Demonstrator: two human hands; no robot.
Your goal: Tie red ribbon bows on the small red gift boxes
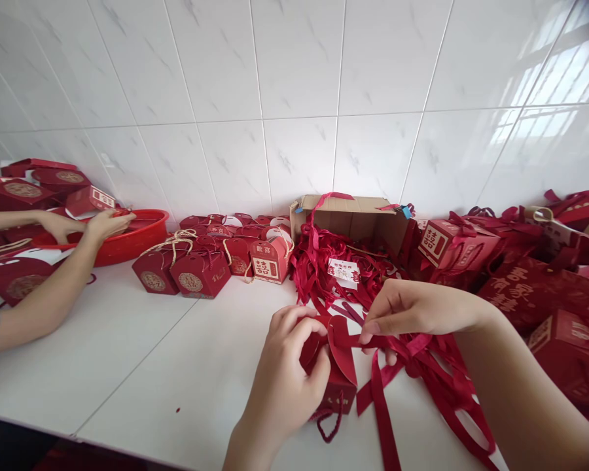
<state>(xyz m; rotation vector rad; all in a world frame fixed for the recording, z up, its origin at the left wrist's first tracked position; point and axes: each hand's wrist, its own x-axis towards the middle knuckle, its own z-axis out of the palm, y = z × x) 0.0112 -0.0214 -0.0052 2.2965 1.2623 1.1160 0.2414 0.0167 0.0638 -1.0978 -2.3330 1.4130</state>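
Head view | left hand [287, 366] clasps one red box [342, 391] | right hand [415, 307] pinches one ribbon [380, 405] | one carton [358, 221]

Looks forward and down from head height, close over the white counter [142, 353]. Faces the tiled wall [299, 85] squarely, giving it the upper half of the frame. Holds the left hand [285, 373] and the right hand [412, 307] very near, low and right of centre, forearms cut by the bottom edge. Reaches sideways to a co-worker's hand [105, 224] far left and stacked red boxes [544, 288] far right.
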